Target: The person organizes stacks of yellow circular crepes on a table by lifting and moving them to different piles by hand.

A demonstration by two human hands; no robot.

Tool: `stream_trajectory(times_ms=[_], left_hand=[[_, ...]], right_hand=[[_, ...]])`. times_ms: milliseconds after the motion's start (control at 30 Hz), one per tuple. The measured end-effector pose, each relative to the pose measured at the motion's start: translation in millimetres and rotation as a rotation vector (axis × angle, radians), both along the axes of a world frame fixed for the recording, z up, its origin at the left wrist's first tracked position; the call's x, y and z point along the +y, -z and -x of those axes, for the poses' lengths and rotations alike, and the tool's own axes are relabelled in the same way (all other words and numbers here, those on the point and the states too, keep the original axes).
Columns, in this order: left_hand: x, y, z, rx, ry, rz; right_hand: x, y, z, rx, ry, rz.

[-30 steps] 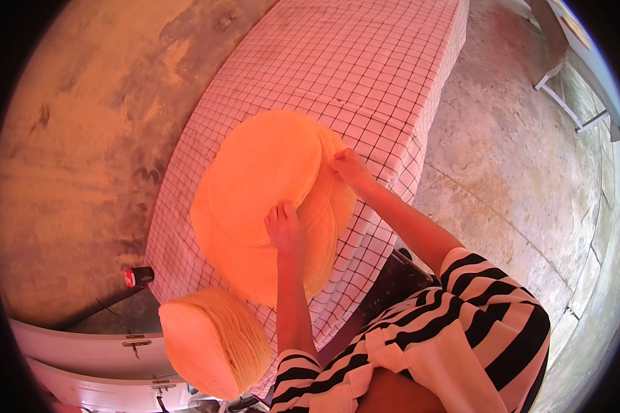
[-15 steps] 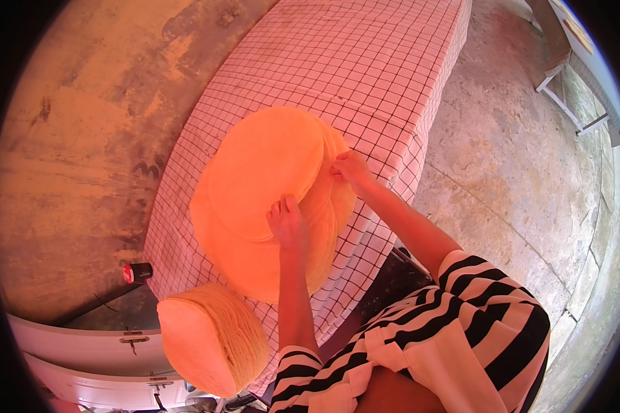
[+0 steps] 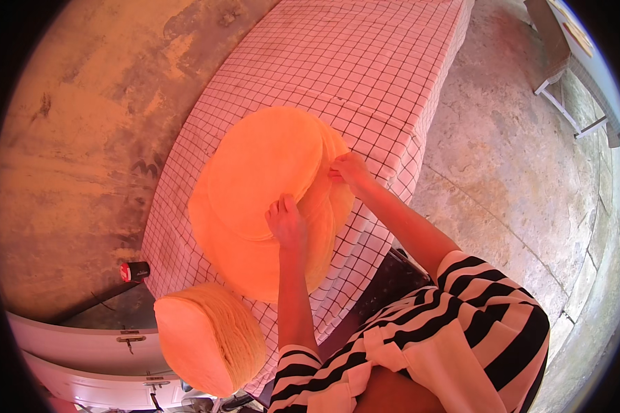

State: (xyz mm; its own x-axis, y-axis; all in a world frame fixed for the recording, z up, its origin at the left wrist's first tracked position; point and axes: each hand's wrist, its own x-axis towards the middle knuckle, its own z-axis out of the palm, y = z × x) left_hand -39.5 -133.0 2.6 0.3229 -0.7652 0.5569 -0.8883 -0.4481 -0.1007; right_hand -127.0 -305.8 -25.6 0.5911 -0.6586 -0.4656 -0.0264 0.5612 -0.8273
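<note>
Thin, round sheets (image 3: 262, 172), orange-tinted in this light, lie in a loose, overlapping pile on a checked tablecloth; I cannot tell what they are made of. My left hand (image 3: 286, 219) pinches the near right edge of the uppermost round sheet, its fingers curled closed. A little further off to the right, my right hand (image 3: 349, 171) has its fingertips pressed together on the right edge of the sheets beneath. Nearer to me on the left, a thick stack of similar rounds (image 3: 210, 341) leans tilted, its many layered edges facing right.
The checked tablecloth (image 3: 365, 76) covers a long table running away from me. A dark cup-shaped object with a red end (image 3: 135, 271) sits by its left edge. White panels with metal latches (image 3: 83, 344) stand at lower left. A bench or table (image 3: 572, 76) is at far right.
Both hands keep nearly the same pose on the sheets. The whole view has shifted very slightly.
</note>
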Motion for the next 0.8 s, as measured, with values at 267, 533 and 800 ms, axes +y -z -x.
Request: stream_trajectory(times_ms=[267,533,800], left_hand=[[-1.3,0.0,-0.3,-0.002,-0.002,-0.018],[-0.5,-2.4,6.9,0.061,0.055,0.059],[2.4,-41.1,-30.8,0.119,0.066,-0.073]], right_hand=[[2.6,-4.8,-11.0,0.127,-0.13,0.076],[13.1,-35.6,-15.4,-0.001,-0.246,0.009],[3.3,-42.3,-5.2,-0.234,-0.22,-0.096]])
